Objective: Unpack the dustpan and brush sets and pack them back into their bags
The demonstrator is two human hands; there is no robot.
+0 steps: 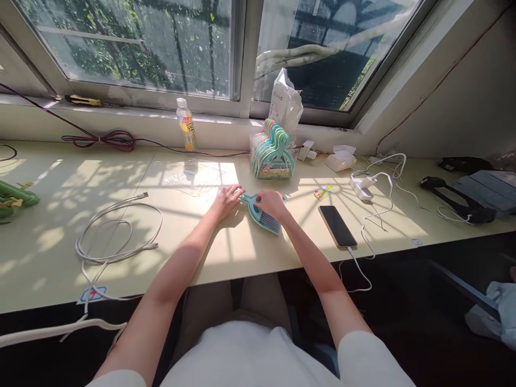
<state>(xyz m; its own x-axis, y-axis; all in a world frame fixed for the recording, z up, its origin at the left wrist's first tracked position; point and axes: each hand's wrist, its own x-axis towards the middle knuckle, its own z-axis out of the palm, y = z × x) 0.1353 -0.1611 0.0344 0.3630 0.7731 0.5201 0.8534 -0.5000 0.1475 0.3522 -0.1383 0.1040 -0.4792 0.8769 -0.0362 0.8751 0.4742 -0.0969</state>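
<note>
In the head view, a small teal plastic dustpan with a pale-bristled brush is seen lying aslant on the pale yellow-green worktop, its wide end turned towards the person. Its narrow handle is touched by the fingers of the left hand; its upper part is covered by the right hand, whose fingers are bent over it. Whether either set of fingers is clamped cannot be told, as the undersides are hidden. Just beyond, an upright row of similar pastel plastic dustpan sets is seen, with a crumpled clear plastic wrapper to its left. By judgement, a close adjustment is in hand; for the next move, the handle should be kept steady while the upper part is worked.
</note>
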